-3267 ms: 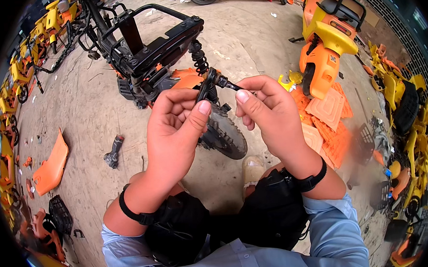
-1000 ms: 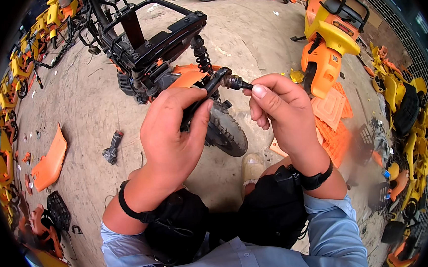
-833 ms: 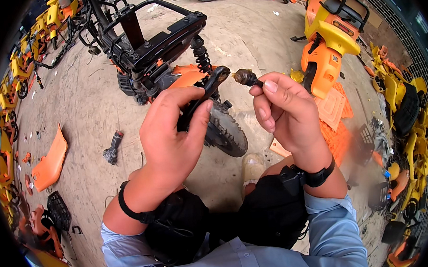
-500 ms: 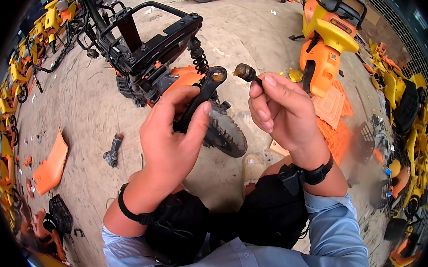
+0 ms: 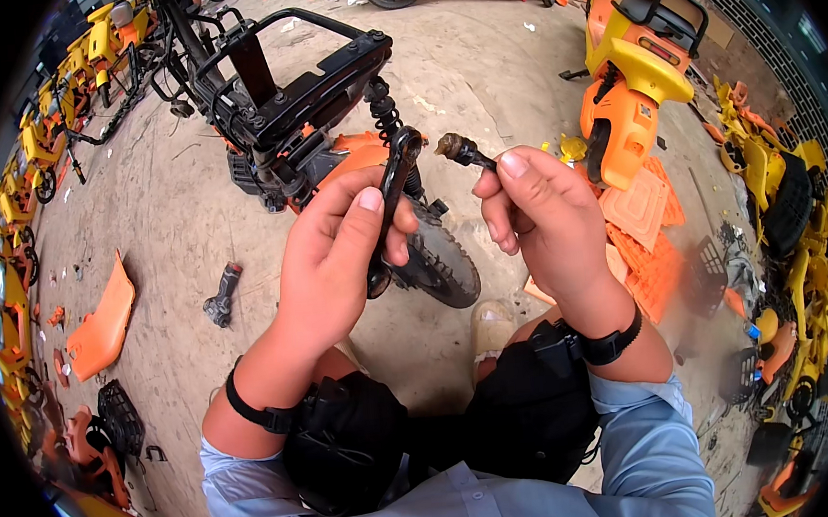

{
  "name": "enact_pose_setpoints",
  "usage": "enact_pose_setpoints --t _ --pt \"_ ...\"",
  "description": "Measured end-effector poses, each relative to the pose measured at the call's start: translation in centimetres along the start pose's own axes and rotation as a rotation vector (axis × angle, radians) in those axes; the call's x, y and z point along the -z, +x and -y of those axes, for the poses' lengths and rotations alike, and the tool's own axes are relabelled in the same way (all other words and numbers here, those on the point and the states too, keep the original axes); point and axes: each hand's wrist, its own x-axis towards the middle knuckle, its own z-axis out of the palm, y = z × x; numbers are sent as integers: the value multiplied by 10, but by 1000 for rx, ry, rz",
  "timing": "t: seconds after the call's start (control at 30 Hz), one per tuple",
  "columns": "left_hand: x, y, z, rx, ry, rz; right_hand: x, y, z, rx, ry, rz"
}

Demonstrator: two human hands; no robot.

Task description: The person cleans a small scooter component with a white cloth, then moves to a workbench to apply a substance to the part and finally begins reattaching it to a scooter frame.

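Note:
My left hand (image 5: 331,245) is wrapped round a black crank arm (image 5: 394,178), thumb along its side. The crank arm stands tilted, its round eye at the upper end and its other end below my fingers. Between thumb and fingertips, my right hand (image 5: 555,215) pinches the stem of a short dark shaft (image 5: 464,149). Brown grease coats the thicker end of that shaft, which points left toward the eye of the crank arm. A gap separates the two parts. Behind my left hand stands a stripped black bike frame (image 5: 311,88) with a knobby tyre (image 5: 448,266).
A grey cordless power tool (image 5: 223,296) lies on the concrete floor at left, near an orange panel (image 5: 102,324). An orange and yellow scooter (image 5: 629,99) stands at right, beside orange panels (image 5: 646,209). Heaped yellow parts (image 5: 799,203) line the right wall; yellow bikes (image 5: 33,170) line the left.
The crank arm has turned more upright in my left hand, its lower end now showing. My left thumb has moved up along it. The shaft has shifted slightly left and now points differently.

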Motion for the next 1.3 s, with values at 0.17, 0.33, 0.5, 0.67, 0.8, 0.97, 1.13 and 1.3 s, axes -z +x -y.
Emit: enact_pose_setpoints --t 0.17,0.33,0.5,0.67,0.8,0.97,1.13,1.3 --pt "-4 -1 1 42 -19 -13 -7 -3 -2 75 -147 -52" --pt "-5 -2 1 53 -31 -16 -11 -6 -5 218 -351 -120" --pt "-8 -3 1 35 22 -21 -9 -6 -15 377 -519 -148" --pt "-9 -4 0 17 53 -16 -12 -6 -16 528 -697 -248" --pt "-9 -5 0 17 20 1 -16 -5 -10 699 -918 -292" --pt "-9 -7 2 -3 46 2 -16 -3 -10 839 -1040 -328" --pt "-12 -8 3 -38 114 -11 -13 -6 -9 819 -1093 -320" --pt "-15 -12 3 -96 190 -15 -7 -4 -8 688 -1077 -359"
